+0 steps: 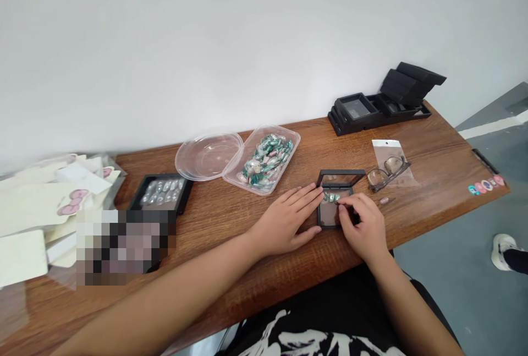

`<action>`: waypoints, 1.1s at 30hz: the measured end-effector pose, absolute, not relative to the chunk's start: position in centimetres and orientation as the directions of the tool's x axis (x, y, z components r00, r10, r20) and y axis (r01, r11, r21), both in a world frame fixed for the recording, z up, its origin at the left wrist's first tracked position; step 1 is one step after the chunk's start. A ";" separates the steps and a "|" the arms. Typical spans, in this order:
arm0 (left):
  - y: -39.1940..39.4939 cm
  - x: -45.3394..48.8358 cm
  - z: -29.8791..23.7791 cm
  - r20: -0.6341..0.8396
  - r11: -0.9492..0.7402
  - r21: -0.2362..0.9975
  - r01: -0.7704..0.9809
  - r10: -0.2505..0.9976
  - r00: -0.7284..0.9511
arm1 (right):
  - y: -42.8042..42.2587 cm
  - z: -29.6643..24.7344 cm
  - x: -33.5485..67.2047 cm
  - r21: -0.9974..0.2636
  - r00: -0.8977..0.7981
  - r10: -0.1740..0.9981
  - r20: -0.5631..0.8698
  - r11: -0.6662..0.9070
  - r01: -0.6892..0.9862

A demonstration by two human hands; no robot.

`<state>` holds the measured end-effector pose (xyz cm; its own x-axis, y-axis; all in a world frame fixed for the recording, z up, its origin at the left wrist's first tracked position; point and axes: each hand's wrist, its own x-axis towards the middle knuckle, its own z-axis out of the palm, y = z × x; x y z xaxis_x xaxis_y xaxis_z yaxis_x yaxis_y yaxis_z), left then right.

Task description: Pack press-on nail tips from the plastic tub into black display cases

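Note:
A small black display case point(335, 181) lies open on the wooden table point(231, 218), with a few green press-on nails point(331, 197) in a row inside. My left hand point(289, 221) rests flat on the table with fingers stretched out, its fingertips against the case's left edge. My right hand point(363, 224) is curled over the case's lower right part, fingers pinched at the row of nails; what they grip is too small to make out.
A clear tub of green and pink nails point(266, 160) and its lid point(209, 155) sit behind the case. A filled black case point(162, 192) lies left, paper cards point(37, 207) far left. Glasses point(388, 171) on a bag and stacked black cases point(383, 103) are right.

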<state>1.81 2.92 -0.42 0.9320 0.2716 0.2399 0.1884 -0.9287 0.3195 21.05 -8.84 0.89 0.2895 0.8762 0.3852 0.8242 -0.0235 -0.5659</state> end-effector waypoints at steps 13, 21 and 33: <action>3.2 1.7 -0.6 0.200 -0.917 0.358 0.175 0.258 0.945 | -8.7 1.0 20.9 -0.592 0.376 0.859 0.348 -0.110 0.799; 3.2 1.6 -0.2 0.175 -0.877 0.442 0.187 0.289 0.941 | -8.8 0.5 21.1 -0.571 0.357 0.834 0.421 -0.062 0.818; 3.2 1.5 -0.1 0.202 -0.884 0.446 0.140 0.251 0.947 | -8.7 0.4 21.2 -0.570 0.348 0.834 0.428 -0.050 0.820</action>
